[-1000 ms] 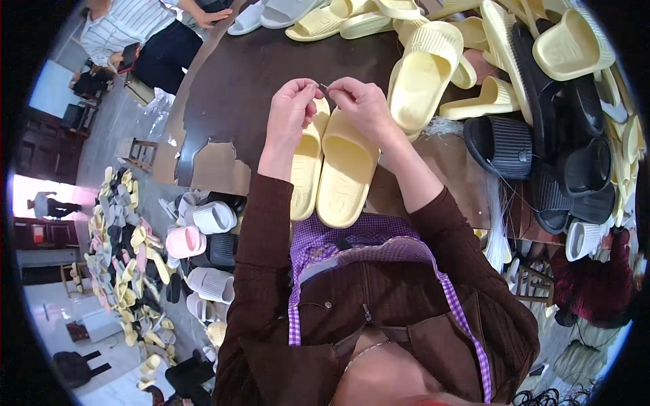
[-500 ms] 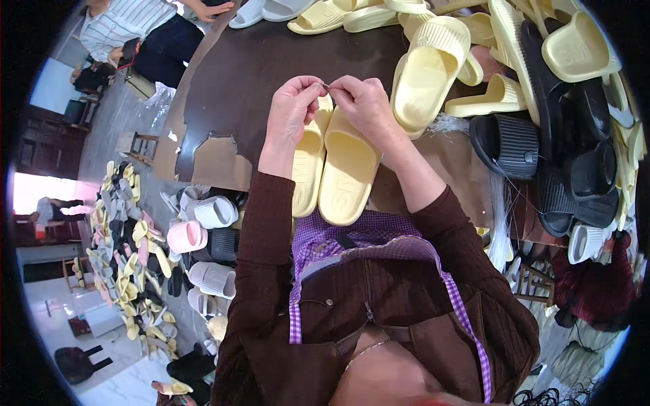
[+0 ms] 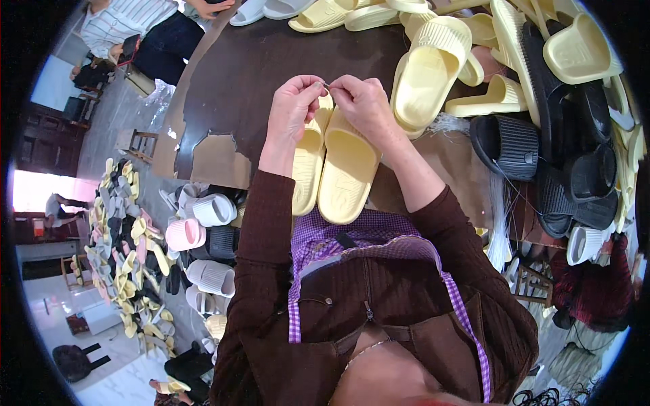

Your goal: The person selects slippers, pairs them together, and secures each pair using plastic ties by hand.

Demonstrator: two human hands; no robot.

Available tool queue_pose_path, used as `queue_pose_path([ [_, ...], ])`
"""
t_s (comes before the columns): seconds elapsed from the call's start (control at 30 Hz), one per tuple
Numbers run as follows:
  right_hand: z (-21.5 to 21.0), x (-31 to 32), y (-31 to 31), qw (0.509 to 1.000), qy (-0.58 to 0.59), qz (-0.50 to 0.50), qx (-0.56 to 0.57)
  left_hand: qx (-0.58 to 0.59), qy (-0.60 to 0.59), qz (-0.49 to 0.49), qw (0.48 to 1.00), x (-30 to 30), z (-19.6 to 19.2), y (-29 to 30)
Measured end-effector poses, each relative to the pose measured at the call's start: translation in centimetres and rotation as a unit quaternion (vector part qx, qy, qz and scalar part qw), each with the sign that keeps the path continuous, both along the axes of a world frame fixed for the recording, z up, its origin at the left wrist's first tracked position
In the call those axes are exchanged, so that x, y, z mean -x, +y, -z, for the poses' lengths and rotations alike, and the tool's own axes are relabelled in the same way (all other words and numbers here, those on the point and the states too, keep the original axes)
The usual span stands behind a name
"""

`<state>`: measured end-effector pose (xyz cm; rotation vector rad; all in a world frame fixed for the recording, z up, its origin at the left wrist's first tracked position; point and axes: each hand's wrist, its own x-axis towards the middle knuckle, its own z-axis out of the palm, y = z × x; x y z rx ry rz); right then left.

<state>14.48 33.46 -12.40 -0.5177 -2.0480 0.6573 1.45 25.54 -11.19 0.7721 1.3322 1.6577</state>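
Two pale yellow slippers, a left-hand one (image 3: 307, 172) and a right-hand one (image 3: 348, 177), lie side by side at the table's near edge, toes away from me. Above their straps my left hand (image 3: 291, 111) and my right hand (image 3: 369, 109) meet fingertip to fingertip. Both are closed in a pinch around something tiny and dark, too small to name. My hands cover most of the slippers' front straps.
More yellow slippers (image 3: 430, 74) are piled along the back and right of the brown table (image 3: 230, 88). Black slippers (image 3: 504, 145) and a hanging bundle of white strands (image 3: 500, 223) are at the right. A large slipper heap (image 3: 128, 250) covers the floor at left; a seated person (image 3: 135, 34) is beyond the table.
My hands stay pinched together in nearly the same place, and the slippers have not moved. At the far left, a distant person has shifted slightly.
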Motion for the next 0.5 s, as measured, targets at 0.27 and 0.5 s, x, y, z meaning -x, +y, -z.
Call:
queue_pose_path([
  [0.27, -0.4, 1.2, 0.2, 0.999, -0.029, 0.01, 0.014, 0.022, 0.035, -0.005, 0.999, 0.7, -0.4, 0.3],
  [0.5, -1.0, 0.2, -0.8, 0.991, -0.116, 0.058, 0.025, 0.016, 0.192, -0.041, 0.98, -0.8, 0.0, -0.1],
])
